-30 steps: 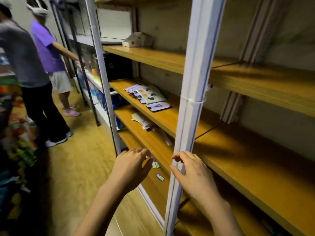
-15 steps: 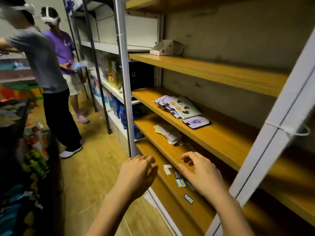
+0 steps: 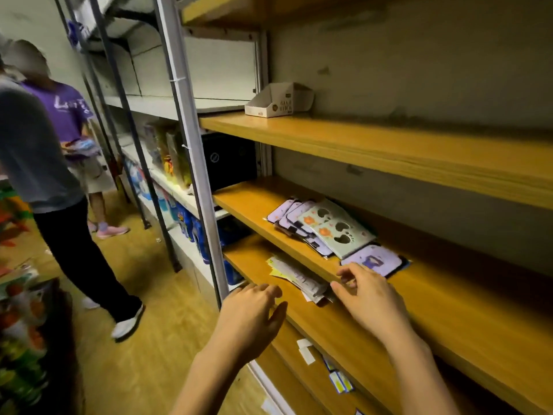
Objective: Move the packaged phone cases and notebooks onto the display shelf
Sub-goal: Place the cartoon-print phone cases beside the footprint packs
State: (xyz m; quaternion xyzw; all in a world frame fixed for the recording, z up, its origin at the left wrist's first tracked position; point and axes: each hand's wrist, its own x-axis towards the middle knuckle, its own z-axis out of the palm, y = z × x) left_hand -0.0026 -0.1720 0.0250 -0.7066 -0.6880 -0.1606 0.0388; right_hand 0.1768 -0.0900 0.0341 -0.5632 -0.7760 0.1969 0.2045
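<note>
On mid shelf (image 3: 248, 199), just ahead of R hand (image 3: 371, 301): packaged phone cases (image 3: 326, 229), fanned, row's long axis running far-left to near-right. R hand nearer; L hand (image 3: 251, 313) low-left, apart. Both hands empty, fingers loose.

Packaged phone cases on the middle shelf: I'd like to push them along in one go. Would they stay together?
Probably not: the packaged phone cases lie fanned and overlapping, and their glossy wrapping likely lets them slide apart. They look flat and thin, so probably light, fairly stiff, unlikely to roll or tip.
</note>
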